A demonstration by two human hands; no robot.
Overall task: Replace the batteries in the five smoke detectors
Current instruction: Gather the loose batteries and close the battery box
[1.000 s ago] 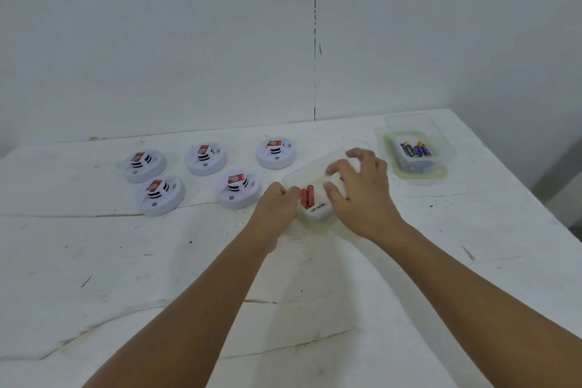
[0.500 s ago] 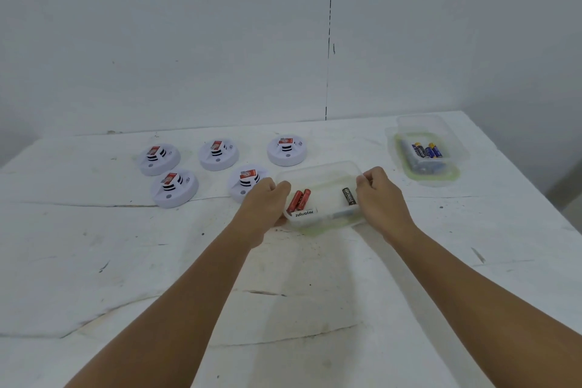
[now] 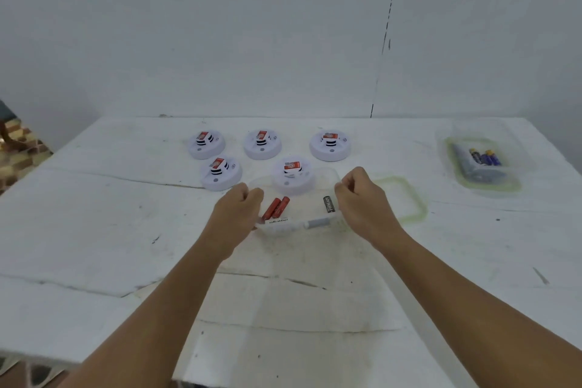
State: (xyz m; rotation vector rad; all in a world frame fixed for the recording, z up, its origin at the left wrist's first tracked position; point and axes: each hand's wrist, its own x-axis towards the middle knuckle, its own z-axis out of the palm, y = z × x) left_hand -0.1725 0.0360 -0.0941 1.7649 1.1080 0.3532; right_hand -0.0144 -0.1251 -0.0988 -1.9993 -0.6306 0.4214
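Observation:
Several white round smoke detectors (image 3: 262,144) with red labels lie in two rows at the back of the white table (image 3: 94,230). Both hands hold a clear plastic tub (image 3: 327,172) raised and tilted toward me just in front of the detectors. My left hand (image 3: 239,211) grips its left rim and my right hand (image 3: 362,198) grips its right rim. Inside lie two red batteries (image 3: 276,208), a black battery (image 3: 328,204) and a white-and-grey one (image 3: 315,224) along the near wall.
A clear lid with a green rim (image 3: 417,201) lies flat just right of my right hand. At the far right a second clear tub (image 3: 453,154) holds blue batteries (image 3: 486,157). A patterned floor shows past the table's left edge.
The tub has come up off its green-rimmed lid and shifted left toward me; the lid stays on the table. The camera view has swung left.

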